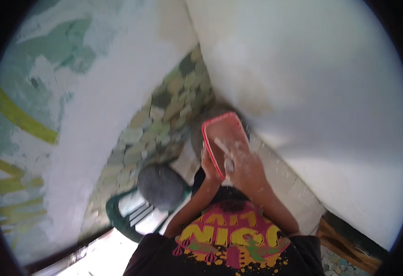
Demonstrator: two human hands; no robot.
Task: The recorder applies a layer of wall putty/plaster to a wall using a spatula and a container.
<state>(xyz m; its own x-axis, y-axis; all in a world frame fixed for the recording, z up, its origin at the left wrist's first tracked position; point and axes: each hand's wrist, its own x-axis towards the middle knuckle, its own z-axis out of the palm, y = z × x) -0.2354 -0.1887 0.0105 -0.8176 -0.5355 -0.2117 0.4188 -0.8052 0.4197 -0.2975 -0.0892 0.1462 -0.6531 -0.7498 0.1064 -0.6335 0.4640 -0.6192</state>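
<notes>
My left hand (208, 166) grips the lower left edge of a red-rimmed flat tray (220, 120) held in front of my chest. The tray's surface is smeared with pale paste. My right hand (248, 168), dusted white, is closed on a small flat scraper (221, 146) whose blade lies across the tray. Both forearms rise from my black printed shirt (229, 239) at the bottom of the view.
A white plastered wall (312, 83) fills the right; another wall (96, 101), white with green and yellow patches, is on the left. They meet over a mottled stone floor (164, 115). A grey round bowl (161, 186) sits on a green plastic chair (119, 216) at lower left.
</notes>
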